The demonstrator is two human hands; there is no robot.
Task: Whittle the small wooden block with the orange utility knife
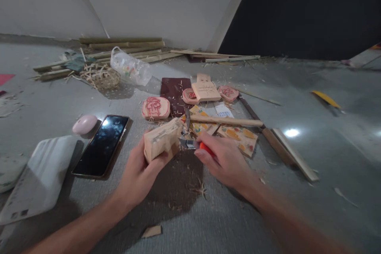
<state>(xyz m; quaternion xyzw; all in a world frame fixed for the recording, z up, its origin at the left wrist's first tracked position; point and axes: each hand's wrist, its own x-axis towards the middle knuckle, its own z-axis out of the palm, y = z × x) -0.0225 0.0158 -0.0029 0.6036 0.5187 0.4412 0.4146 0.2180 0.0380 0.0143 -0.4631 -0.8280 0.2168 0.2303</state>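
A pale block of wood [162,138] is gripped in my left hand [143,172], thumb along its near side and fingers behind it. My right hand [222,158] is closed round the red-orange handle of a carving knife [189,144]. The short metal blade points left, close against the block's right end; whether it touches the wood I cannot tell. Just beyond the block lies a hammer [224,120] with a wooden handle, its dark head near the block's far corner. Wood shavings [201,188] are scattered on the floor below my hands.
To the left lie a phone [101,147], a pink rounded case [85,124] and a white box-like object [44,170]. Red-marked carved blocks [156,108] sit farther back. Bamboo sticks [125,43], a woven basket [101,77] and a plastic cup [131,67] are near the wall. A yellow-handled cutter [326,99] lies right.
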